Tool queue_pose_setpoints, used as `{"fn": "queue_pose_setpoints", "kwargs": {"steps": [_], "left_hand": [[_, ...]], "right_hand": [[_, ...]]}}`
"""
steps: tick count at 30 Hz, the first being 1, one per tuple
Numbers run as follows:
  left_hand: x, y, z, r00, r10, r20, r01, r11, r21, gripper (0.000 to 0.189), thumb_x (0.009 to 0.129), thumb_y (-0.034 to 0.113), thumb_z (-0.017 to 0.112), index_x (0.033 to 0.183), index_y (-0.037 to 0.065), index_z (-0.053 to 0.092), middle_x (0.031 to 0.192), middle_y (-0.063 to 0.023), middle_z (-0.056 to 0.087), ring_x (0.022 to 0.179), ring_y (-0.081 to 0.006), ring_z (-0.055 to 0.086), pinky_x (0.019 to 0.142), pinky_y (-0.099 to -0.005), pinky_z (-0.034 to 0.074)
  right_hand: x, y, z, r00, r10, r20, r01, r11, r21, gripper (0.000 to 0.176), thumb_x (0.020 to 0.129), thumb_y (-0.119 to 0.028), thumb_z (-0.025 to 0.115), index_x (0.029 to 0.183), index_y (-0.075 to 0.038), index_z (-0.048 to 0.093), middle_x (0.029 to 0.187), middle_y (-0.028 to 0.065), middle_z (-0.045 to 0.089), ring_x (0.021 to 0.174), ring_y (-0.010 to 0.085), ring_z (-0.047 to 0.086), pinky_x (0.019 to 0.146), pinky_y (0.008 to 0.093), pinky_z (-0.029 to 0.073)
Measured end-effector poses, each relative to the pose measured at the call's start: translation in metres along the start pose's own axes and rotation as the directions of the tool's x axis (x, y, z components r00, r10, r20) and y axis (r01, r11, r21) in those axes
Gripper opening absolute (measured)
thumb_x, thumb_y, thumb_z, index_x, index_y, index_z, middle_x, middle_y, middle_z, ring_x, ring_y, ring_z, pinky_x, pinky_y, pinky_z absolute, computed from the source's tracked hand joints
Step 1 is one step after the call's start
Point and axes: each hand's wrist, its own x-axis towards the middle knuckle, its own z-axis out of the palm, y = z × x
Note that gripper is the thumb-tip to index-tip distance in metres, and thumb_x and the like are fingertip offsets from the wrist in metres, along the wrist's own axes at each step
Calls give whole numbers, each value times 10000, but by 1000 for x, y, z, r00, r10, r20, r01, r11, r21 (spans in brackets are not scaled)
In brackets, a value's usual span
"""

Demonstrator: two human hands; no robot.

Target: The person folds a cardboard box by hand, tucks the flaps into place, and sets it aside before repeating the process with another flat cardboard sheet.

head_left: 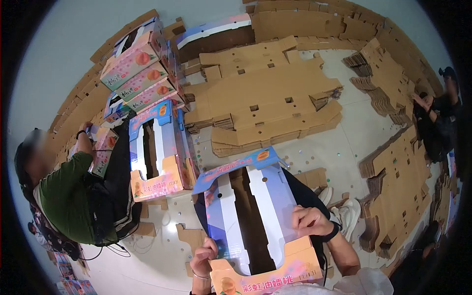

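A printed cardboard fruit box point(282, 194) rests on my lap, its orange end with peach pictures towards me. White-edged top flaps fold inward and leave a long dark slot between them. My left hand point(204, 255) is closed at the near left corner, fingers curled on the box's edge. On the right side, my right hand point(310, 221) pinches the box near the orange end panel, with a dark band on its wrist. The blue far end panel point(241, 168) stands slightly tilted outward. The fingertips are partly hidden against the cardboard.
Flat cardboard blanks point(275, 93) lie piled ahead, with more blank stacks point(393, 182) on the right. A formed box point(162, 182) and stacked boxes point(140, 64) stand on the left. One person point(69, 196) sits at left, another point(437, 118) at far right. Small scraps litter the floor.
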Motion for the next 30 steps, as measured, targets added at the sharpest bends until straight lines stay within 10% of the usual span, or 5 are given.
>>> {"fn": "queue_pose_setpoints", "kwargs": {"steps": [6, 12, 19, 26, 30], "left_hand": [[3, -10, -1, 995, 102, -15, -101, 926, -364, 413, 781, 320, 410, 478, 48, 344, 661, -68, 391, 712, -203, 360, 682, -312, 296], [10, 8, 5, 988, -48, 147, -38, 846, 533, 164, 759, 216, 628, 820, 65, 649, 879, -90, 459, 879, -240, 426, 847, -356, 303], [30, 41, 56, 962, -54, 268, -248, 237, 939, 483, 720, 358, 727, 1144, 156, 613, 1036, -131, 444, 999, -295, 422, 898, -392, 332], [3, 66, -3, 966, -104, -236, 249, 616, 748, 634, 695, 102, 751, 1235, 62, 421, 1151, -145, 517, 1020, -292, 542, 836, -352, 475], [-22, 54, -36, 968, -181, -174, 251, 677, 692, 774, 705, 49, 719, 1365, 79, 317, 1257, -148, 515, 1084, -279, 560, 859, -351, 479]], "right_hand": [[-13, 0, -11, 957, 107, 270, -233, 839, 491, 258, 806, -254, 689, 756, -2, 666, 774, 37, 535, 744, 168, 473, 759, 308, 335], [-3, -3, 0, 968, 186, 169, -237, 899, 368, 248, 905, -235, 570, 951, -18, 680, 846, 34, 532, 763, 149, 489, 708, 249, 371], [43, -7, 30, 960, 22, 280, 215, 583, -783, 199, 868, -282, 592, 850, -98, 665, 790, 31, 488, 755, 180, 518, 680, 299, 393], [33, -64, -23, 963, 150, -223, -266, 651, -711, 184, 832, -200, 646, 740, -51, 587, 751, 57, 475, 682, 204, 530, 611, 291, 431], [-8, -75, -74, 852, 345, -393, -503, 745, -437, 346, 839, -119, 634, 1171, -70, 553, 1091, 66, 566, 954, 138, 539, 751, 265, 454]]}}
